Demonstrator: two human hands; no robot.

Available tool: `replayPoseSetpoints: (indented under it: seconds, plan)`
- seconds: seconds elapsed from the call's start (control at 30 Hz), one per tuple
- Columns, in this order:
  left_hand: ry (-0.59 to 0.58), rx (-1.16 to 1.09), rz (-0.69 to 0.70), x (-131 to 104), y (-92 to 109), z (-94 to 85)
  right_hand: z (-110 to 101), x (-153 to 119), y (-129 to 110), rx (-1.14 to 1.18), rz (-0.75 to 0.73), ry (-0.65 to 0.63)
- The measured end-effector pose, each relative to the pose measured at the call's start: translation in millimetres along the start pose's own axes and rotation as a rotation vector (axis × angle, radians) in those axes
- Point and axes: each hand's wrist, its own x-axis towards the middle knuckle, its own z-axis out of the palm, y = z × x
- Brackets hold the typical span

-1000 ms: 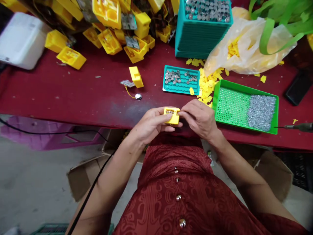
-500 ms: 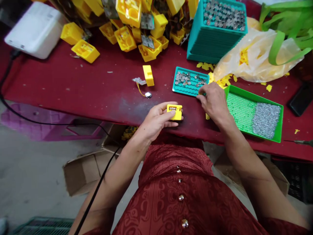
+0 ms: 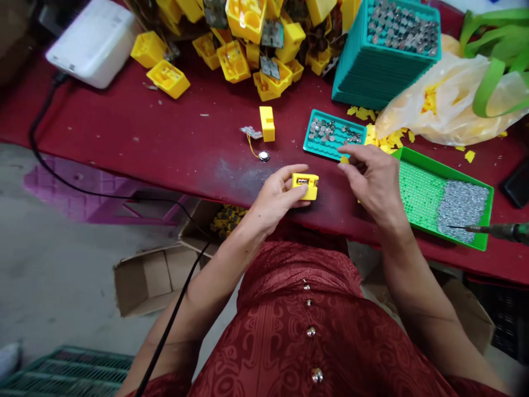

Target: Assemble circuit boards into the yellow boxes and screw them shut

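Observation:
My left hand (image 3: 278,197) grips a yellow housing (image 3: 311,193) by its edges, its opening facing up with small metal parts inside. To the right, my right hand (image 3: 374,179) pinches a small yellow piece (image 3: 344,160) between thumb and forefinger, just off the front corner of a small teal tray (image 3: 316,149) of round metal cells. Beyond my left hand, another yellow housing (image 3: 267,124) stands beside a small circuit board (image 3: 251,133), wired to a round silver part (image 3: 263,156).
A green basket (image 3: 417,212) of small metal pieces lies right, with a screwdriver-like tool tip (image 3: 475,228) over it. Behind stand stacked teal trays (image 3: 372,77), a plastic bag (image 3: 450,110), piled yellow housings (image 3: 233,60) and a white box (image 3: 94,44) with a black cable.
My right hand has drawn back slightly from the teal tray, and the yellow piece in its fingers now shows. The view has shifted, and the tool tip now reaches over the green basket.

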Motion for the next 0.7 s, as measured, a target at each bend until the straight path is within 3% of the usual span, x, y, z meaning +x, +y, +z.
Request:
replayPoseSetpoints:
  seconds: [0.13, 0.27, 0.43, 0.7]
  plan:
    - [-0.002, 0.019, -0.003, -0.1, 2.1, 1.7, -6.4, -14.3, -23.2, 0.188, 0.106, -0.026]
    - [0.018, 0.044, 0.025, 0.3, 2.4, 3.3, -9.9, -21.5, -31.3, 0.484, 0.287, -0.068]
    - [-0.021, 0.053, 0.059, 1.1, -2.8, 7.1, -13.2, -26.8, -37.9, 0.654, 0.337, -0.018]
    - [-0.06, 0.157, 0.144, 2.8, -16.4, 11.3, 6.5, -31.7, -43.2, 0.837, 0.498, -0.063]
